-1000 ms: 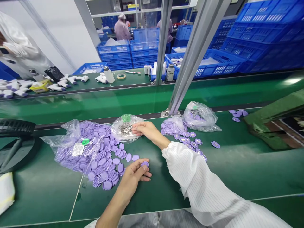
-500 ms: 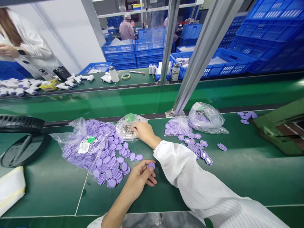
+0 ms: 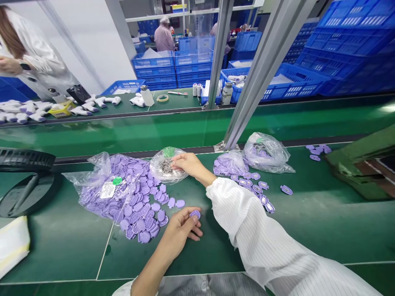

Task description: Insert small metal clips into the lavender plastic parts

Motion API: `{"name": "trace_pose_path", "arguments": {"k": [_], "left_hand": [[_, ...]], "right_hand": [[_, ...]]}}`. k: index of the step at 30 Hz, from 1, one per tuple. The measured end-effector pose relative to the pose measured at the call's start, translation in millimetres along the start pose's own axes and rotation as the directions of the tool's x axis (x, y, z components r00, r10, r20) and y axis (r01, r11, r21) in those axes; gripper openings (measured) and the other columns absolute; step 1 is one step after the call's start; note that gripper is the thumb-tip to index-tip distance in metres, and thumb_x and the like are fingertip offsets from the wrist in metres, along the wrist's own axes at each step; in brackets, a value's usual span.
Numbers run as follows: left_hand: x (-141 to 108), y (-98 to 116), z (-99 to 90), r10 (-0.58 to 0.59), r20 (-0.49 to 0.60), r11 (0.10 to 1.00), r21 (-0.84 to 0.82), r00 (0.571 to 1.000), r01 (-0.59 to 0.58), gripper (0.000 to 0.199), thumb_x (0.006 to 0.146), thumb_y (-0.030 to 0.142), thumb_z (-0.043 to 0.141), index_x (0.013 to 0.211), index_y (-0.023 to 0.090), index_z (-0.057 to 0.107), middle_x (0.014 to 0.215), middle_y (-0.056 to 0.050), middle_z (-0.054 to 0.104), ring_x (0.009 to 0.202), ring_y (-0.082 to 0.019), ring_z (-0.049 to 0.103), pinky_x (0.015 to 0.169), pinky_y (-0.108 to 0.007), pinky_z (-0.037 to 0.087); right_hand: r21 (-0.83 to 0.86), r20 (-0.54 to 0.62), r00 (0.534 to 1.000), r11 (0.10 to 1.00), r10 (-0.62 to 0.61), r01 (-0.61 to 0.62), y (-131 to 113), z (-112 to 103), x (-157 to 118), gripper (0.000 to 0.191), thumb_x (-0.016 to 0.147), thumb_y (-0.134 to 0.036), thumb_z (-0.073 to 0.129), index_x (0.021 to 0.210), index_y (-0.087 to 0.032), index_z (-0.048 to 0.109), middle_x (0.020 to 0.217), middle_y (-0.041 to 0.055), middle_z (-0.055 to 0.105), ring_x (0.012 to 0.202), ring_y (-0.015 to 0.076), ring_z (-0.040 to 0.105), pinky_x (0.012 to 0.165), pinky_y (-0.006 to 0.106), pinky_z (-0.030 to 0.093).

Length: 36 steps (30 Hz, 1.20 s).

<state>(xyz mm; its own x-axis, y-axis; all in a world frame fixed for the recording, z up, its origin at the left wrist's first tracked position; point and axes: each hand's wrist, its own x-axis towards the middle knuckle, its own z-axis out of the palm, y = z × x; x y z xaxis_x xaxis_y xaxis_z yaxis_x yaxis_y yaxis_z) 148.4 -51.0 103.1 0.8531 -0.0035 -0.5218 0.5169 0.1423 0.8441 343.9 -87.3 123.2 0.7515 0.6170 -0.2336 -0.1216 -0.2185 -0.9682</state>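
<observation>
Delicately pinched between the thumb and fingers of the left hand [image 3: 180,232], a small purple plastic piece [image 3: 195,214] sits just above the worktop [image 3: 216,257], its ridged side turned up. That hand's thumb and index finger are closed on the piece, while the lower fingers are loosely curled and spread. Up and to the right, the right hand [image 3: 190,163] reaches over a clear plastic bag [image 3: 177,176] of small metal parts [image 3: 166,166], thumb and fingertips drawn together at the heap; whether they have hold of a part, I cannot tell.

Left of both hands, a heap of loose purple pieces [image 3: 143,218] spills from a large plastic bag [image 3: 98,162] bearing a white label [image 3: 108,190] and a round green sticker [image 3: 117,181]. Beyond the right forearm lie purple pieces with metal inserts [image 3: 263,185], one of them apart from the rest, near two more plastic bags [image 3: 279,160].

Farther out, a black round-based device [image 3: 27,193] stands at the left edge and a green machine [image 3: 361,164] at the right. Behind the metal post [image 3: 256,70] are blue crates [image 3: 154,72], and a co-worker in white [image 3: 46,61] stands at far left.
</observation>
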Motion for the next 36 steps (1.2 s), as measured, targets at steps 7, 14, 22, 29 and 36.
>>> {"name": "trace_pose_path", "arguments": {"k": [7, 14, 22, 29, 36], "left_hand": [[1.8, 3.1, -3.1, 0.064, -0.083, 0.998, 0.012, 0.994, -0.063, 0.048, 0.083, 0.050, 0.059, 0.117, 0.016, 0.057, 0.072, 0.001, 0.058, 0.065, -0.014, 0.064, 0.059, -0.025, 0.052], [9.3, 6.1, -0.5, 0.257, -0.168, 0.951, 0.218, 0.952, -0.219, 0.046, 0.090, 0.044, 0.052, 0.129, 0.019, 0.054, 0.072, 0.001, 0.059, 0.064, -0.012, 0.061, 0.066, -0.025, 0.052], [8.7, 0.2, 1.2, 0.232, -0.106, 0.929, 0.318, 0.967, -0.188, 0.053, 0.092, 0.041, 0.046, 0.142, 0.021, 0.046, 0.072, 0.002, 0.056, 0.063, -0.011, 0.055, 0.065, -0.024, 0.048], [9.4, 12.7, -6.9, 0.129, -0.130, 0.987, 0.107, 0.983, -0.116, 0.060, 0.086, 0.046, 0.056, 0.136, 0.014, 0.047, 0.076, -0.001, 0.065, 0.066, -0.014, 0.066, 0.066, -0.027, 0.053], [12.0, 16.9, 0.0, -0.054, -0.170, 0.993, -0.111, 0.984, 0.035, 0.058, 0.079, 0.045, 0.067, 0.125, 0.013, 0.056, 0.090, -0.009, 0.074, 0.084, -0.020, 0.072, 0.082, -0.032, 0.056]], "right_hand": [[0.530, 0.141, 0.965, 0.806, 0.221, -0.262, 14.9, -24.5, -90.7, 0.028, 0.077, -0.028, 0.072, 0.100, -0.013, 0.065, 0.098, 0.0089, 0.071, 0.081, 0.0110, 0.070, 0.076, 0.020, 0.056], [0.565, 0.053, 0.953, 0.777, 0.299, -0.276, 46.9, -26.3, -137.5, 0.036, 0.071, -0.034, 0.076, 0.097, -0.011, 0.069, 0.092, 0.0090, 0.070, 0.080, 0.0113, 0.068, 0.077, 0.021, 0.054], [0.480, -0.088, 0.985, 0.873, 0.149, -0.089, 55.5, -7.2, -130.4, 0.049, 0.071, -0.032, 0.074, 0.116, -0.015, 0.064, 0.075, -0.0005, 0.066, 0.071, 0.0078, 0.062, 0.075, 0.022, 0.050], [0.479, -0.202, 0.961, 0.875, 0.191, -0.073, 52.8, -18.3, -138.2, 0.047, 0.072, -0.038, 0.073, 0.111, -0.011, 0.066, 0.095, 0.0096, 0.072, 0.084, 0.0152, 0.069, 0.084, 0.029, 0.054], [0.529, -0.047, 0.958, 0.821, 0.282, -0.216, 50.8, -28.2, -150.3, 0.044, 0.076, -0.036, 0.072, 0.110, -0.011, 0.060, 0.100, 0.0119, 0.071, 0.088, 0.0170, 0.071, 0.086, 0.030, 0.054]]}}
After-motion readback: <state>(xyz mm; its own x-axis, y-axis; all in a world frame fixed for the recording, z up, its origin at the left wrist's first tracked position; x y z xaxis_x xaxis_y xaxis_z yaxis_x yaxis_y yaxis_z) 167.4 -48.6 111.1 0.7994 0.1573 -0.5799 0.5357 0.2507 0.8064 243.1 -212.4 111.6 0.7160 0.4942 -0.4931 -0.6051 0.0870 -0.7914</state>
